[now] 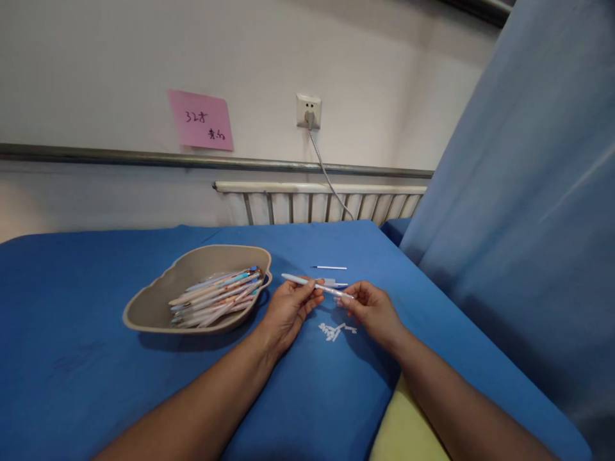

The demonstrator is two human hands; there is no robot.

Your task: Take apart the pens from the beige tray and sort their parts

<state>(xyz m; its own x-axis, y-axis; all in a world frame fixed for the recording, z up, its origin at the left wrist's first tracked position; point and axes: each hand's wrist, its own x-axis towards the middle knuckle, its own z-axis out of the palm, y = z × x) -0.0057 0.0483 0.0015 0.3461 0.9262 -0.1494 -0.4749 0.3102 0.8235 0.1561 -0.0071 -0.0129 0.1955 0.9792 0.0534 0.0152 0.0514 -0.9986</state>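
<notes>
The person's left hand (pixel 288 307) is closed on a pen (pixel 295 279), thumb on top and fingers curled beneath, gripping it near the middle of its length. The pen's pale blue, rounded end projects past the left thumb, and its patterned barrel runs across to the right hand (pixel 377 312). The right hand is also closed on the pen, thumb and fingers pinching the far end; the exact contact of each fingertip is too small to tell. The pen is held above the blue sheet (pixel 298 410), nearly level, its right end slightly lower in view. Directly behind the hands lies a pale item (pixel 330 282), partly hidden, its nature unclear. Beyond it a thin white refill (pixel 331 267) with a dark tip lies on the sheet. Small white pieces (pixel 331 331) lie in a loose cluster on the near side of the pen, between the two forearms. To the left stands a beige basin (pixel 156 298) containing a pile of pens (pixel 216 298), near the left hand but apart from it.
</notes>
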